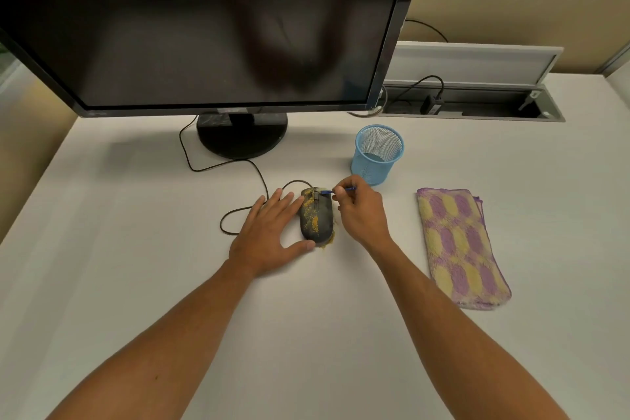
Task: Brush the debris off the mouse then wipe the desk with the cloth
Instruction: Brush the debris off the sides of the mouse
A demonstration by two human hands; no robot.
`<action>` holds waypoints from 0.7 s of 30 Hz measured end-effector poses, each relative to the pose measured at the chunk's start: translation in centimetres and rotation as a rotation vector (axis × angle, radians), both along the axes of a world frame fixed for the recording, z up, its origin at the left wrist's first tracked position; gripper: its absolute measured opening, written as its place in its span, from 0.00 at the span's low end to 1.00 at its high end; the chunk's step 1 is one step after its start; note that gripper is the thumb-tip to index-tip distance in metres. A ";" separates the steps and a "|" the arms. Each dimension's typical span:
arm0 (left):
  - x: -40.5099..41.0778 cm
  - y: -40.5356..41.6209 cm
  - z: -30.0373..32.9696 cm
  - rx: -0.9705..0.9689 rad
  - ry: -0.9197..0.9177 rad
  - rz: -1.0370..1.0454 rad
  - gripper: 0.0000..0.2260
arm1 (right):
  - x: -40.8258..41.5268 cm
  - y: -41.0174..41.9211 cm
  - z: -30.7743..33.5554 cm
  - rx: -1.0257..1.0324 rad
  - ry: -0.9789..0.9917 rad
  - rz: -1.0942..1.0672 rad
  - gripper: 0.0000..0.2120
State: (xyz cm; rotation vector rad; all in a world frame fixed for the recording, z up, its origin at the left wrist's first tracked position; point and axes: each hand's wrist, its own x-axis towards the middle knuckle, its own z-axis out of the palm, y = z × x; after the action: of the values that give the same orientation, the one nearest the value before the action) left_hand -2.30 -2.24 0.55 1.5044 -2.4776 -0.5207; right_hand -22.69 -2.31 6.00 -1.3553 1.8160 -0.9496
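Two hands at a dusty mouse

Two bare forearms are reaching in from the near edge, both cut off at the frame's bottom. Much of the small blue brush (342, 190) is lying hidden inside the right hand (361, 213), which is pinching it between thumb and curled fingers; only the thin handle end and the tip are showing, and the bristles are too small to make out. That tip is sitting at the far right edge of the mouse (316, 215). The left hand (269, 232) is lying flat on the mouse's left side, fingers spread, thumb touching the near end and fingertips against the left flank.

The mouse is sitting on the pale, smooth desk (136, 249), a dark rounded oval speckled with yellow grainy debris (311, 211), more of it gathering beneath its near right edge. Its thin black cord (225, 167) is looping away to the left of the mouse and running behind the monitor's round glossy base (242, 135).

Right of the mouse, well apart, the cloth (460, 245) is lying folded into a long strip, fluffy, patterned with purple and yellow ovals. Beyond the mouse, a blue wire-mesh cup (377, 153) is standing upright, near the right hand. The monitor's dark screen (204, 20) is running off the frame's top and left.
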 end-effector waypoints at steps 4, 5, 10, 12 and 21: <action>0.0 0.0 -0.1 -0.009 -0.001 0.001 0.40 | -0.5 1.7 -0.1 0.016 0.006 0.001 0.03; 0.0 0.0 -0.1 -0.011 -0.002 0.000 0.40 | -0.6 2.2 -0.1 0.015 0.006 0.001 0.03; 0.1 0.0 -0.2 -0.021 0.007 -0.004 0.40 | -0.8 5.4 -0.5 0.012 -0.062 -0.023 0.03; 0.1 0.0 -0.2 -0.027 0.003 -0.005 0.39 | -0.7 6.8 -0.9 0.003 -0.114 -0.051 0.03; 0.1 0.0 -0.2 -0.031 -0.003 -0.006 0.39 | 0.0 9.7 -0.5 -0.048 -0.256 -0.153 0.05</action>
State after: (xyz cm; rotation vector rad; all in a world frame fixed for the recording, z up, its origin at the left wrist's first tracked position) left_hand -2.21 -2.25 0.32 1.4871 -2.4817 -0.4787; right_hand -22.73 7.40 5.48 -1.0783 1.7273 -1.1961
